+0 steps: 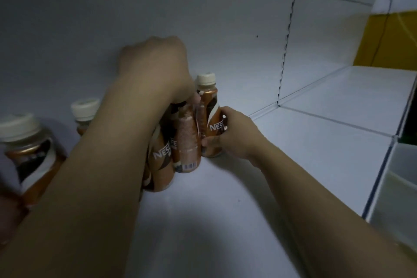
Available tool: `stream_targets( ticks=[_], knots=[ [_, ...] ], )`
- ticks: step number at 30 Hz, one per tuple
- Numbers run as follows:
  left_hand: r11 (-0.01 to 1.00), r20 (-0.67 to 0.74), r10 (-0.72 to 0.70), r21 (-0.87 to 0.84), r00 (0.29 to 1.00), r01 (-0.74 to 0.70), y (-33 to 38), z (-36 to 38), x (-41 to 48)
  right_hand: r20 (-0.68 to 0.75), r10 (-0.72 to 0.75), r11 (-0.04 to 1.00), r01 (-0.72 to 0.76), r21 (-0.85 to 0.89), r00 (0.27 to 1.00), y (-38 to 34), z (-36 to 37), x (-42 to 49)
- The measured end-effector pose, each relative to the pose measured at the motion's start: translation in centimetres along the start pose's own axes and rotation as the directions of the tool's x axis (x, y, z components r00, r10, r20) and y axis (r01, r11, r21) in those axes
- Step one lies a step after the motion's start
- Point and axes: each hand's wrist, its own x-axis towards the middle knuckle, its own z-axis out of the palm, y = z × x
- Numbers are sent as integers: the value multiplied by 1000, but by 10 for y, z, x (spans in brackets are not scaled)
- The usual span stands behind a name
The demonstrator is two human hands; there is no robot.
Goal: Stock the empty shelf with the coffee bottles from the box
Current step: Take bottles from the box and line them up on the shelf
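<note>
Three upright Nescafé coffee bottles are grouped on the white shelf (225, 210) between the two hands. The rightmost bottle (208, 119) stands with its long axis vertical and its cream cap clear. The right hand (234, 135) is clamped on its lower body from the side, thumb above and fingers below the label. The left hand (155, 70) is laid over the tops of the middle bottle (187, 142) and the front bottle (160, 165), fingers curled down around their necks; how tightly cannot be told. The held bottle lies directly ahead of the right fingertips, touching its neighbour. Two more bottles (29, 149) stand to the left, beyond the left forearm. Release is judged the next move.
</note>
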Motion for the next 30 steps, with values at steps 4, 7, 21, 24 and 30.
stream_targets(
  ticks=[4, 7, 21, 24, 30],
  knots=[
    [999, 35, -21, -25, 999, 22, -5, -4, 1, 13, -31, 994, 29, 108, 999, 18, 8, -12],
    [999, 49, -20, -49, 999, 23, -9, -4, 1, -3, -63, 989, 63, 132, 998, 20, 14, -15],
    [985, -148, 127, -96, 981, -142, -10, 7, -1, 45, -94, 992, 90, 87, 995, 19, 25, -18],
    [961, -158, 216, -141, 964, -238, 7, 6, -8, 66, -62, 998, 60, 32, 996, 12, 15, -22],
    [895, -60, 428, -110, 902, -433, 38, 23, -32, -241, -121, 979, 75, -191, 963, 14, -49, -39]
  ],
)
